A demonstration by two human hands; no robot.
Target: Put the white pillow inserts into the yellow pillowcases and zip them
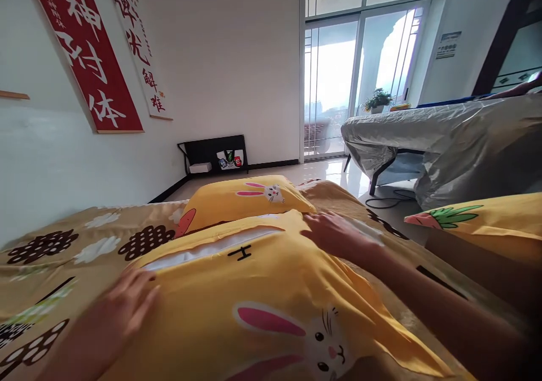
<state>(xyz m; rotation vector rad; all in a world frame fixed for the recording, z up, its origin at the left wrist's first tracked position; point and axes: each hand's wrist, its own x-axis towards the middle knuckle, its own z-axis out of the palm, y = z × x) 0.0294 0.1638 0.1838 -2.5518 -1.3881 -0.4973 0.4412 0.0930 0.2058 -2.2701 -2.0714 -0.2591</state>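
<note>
A yellow pillow (203, 307) with a printed rabbit lies right before me on the bed. A long slit in its pillowcase, near the far edge, shows the white pillow insert (215, 250). My left hand (112, 319) rests at the pillow's left side by one end of the slit, fingers apart and slightly blurred. At the far right corner, my right hand (342, 235) has its fingers closed on the yellow cloth; the fingertips are partly hidden. Just beyond lies a second yellow pillow (224, 197) with a rabbit and a carrot on it.
A brown patterned bedspread (97, 276) covers the bed. At right is more yellow cloth (503, 214) with a carrot print. Past it stands a table (393, 130) under plastic sheeting, bearing a potted plant (378, 100). A low black rack (214, 150) stands by the far wall.
</note>
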